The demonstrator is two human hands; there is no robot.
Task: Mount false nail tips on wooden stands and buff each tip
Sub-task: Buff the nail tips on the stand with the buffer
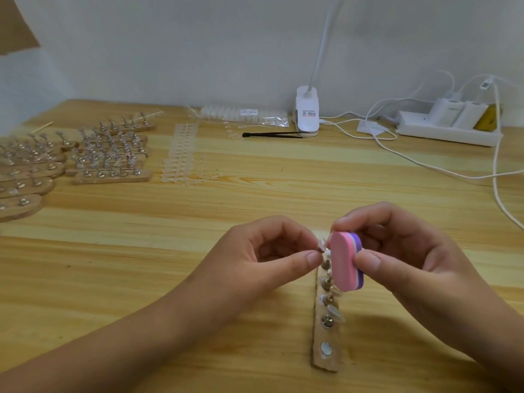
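Observation:
A narrow wooden stand (pixel 326 361) lies lengthwise on the table below my hands, with several metal holders, some carrying clear nail tips (pixel 336 313). My left hand (pixel 261 259) pinches a clear nail tip (pixel 322 246) between thumb and forefinger, just above the stand's far end. My right hand (pixel 402 251) grips a small oval buffer block (pixel 344 262), pink on the face with purple layers behind. The buffer's face sits right against the pinched tip.
Many wooden stands with mounted tips (pixel 110 157) crowd the far left. Strips of loose nail tips (pixel 181 154), a bagged set (pixel 243 114) and black tweezers (pixel 272 134) lie at the back. A clip lamp (pixel 307 112), power strip (pixel 448 126) and white cables (pixel 425 165) fill the right.

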